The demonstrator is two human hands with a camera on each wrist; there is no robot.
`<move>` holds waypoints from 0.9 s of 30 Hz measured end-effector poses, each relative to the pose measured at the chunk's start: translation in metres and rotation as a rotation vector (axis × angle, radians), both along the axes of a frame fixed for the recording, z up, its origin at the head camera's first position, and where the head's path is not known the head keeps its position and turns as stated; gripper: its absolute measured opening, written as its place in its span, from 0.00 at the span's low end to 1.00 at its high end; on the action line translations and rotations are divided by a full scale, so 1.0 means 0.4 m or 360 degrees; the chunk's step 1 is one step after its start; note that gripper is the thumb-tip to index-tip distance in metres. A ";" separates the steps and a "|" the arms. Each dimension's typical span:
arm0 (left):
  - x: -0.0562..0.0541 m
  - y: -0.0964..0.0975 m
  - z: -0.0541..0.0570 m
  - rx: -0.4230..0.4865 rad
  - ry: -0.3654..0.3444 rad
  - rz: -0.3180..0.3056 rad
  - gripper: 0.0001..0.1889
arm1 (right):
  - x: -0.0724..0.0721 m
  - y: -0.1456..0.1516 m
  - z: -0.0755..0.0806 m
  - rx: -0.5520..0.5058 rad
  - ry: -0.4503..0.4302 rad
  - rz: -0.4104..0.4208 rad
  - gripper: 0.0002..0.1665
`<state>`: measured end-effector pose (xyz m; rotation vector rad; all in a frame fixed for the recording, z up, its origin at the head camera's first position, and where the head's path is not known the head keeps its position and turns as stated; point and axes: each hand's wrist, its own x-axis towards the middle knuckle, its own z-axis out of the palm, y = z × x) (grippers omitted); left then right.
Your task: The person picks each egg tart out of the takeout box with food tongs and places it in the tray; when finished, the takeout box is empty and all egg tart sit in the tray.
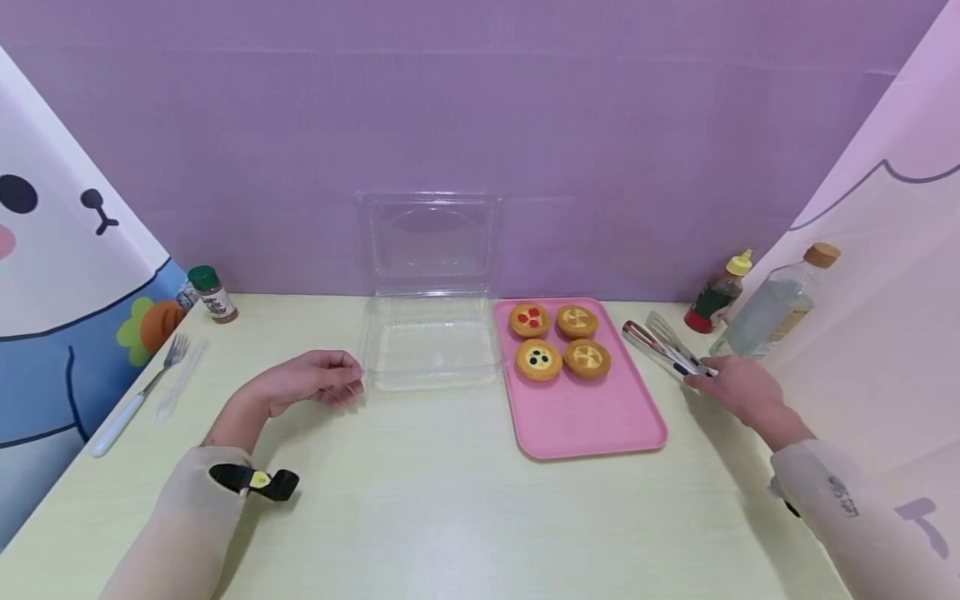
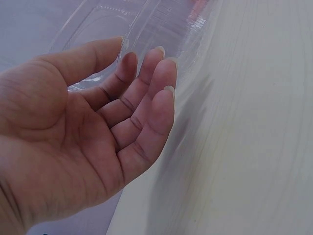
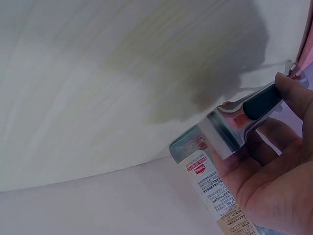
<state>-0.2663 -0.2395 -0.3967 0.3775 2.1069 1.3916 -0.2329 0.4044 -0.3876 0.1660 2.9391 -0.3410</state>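
My right hand (image 1: 738, 390) grips metal tongs (image 1: 651, 343) by their handle end, to the right of the pink tray (image 1: 588, 425). In the right wrist view the thumb presses a dark grip on the tongs (image 3: 261, 102). My left hand (image 1: 311, 379) has loosely bent fingers and holds nothing, its fingertips right at the left edge of a clear plastic box (image 1: 431, 337). That box stands with its lid (image 1: 435, 242) raised against the purple backdrop. Several small tarts lie on the tray's far half: one with red topping (image 1: 529, 320), one with dark dots (image 1: 538, 360), others with yellow tops (image 1: 587, 359).
Behind the right hand stand a clear bottle with a brown cap (image 1: 776, 308) and a dark sauce bottle with a yellow nozzle (image 1: 718, 292). At the left are a green-capped jar (image 1: 213, 296), a fork (image 1: 146, 396) and a clear plastic utensil (image 1: 180, 383).
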 end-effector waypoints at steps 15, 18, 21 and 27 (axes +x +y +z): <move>-0.002 -0.002 -0.003 0.0000 -0.0004 0.0008 0.18 | 0.003 -0.009 0.004 0.0032 -0.0074 -0.0034 0.44; 0.000 -0.002 -0.003 0.0004 0.0000 0.0004 0.18 | 0.003 -0.008 -0.002 0.0026 -0.0053 -0.0031 0.43; 0.001 -0.002 -0.002 0.0003 0.0002 0.0003 0.18 | 0.004 -0.004 -0.007 0.0024 -0.0039 -0.0027 0.43; 0.000 -0.001 -0.003 -0.0002 0.0000 0.0010 0.18 | 0.006 0.003 -0.012 0.0013 -0.0050 -0.0024 0.44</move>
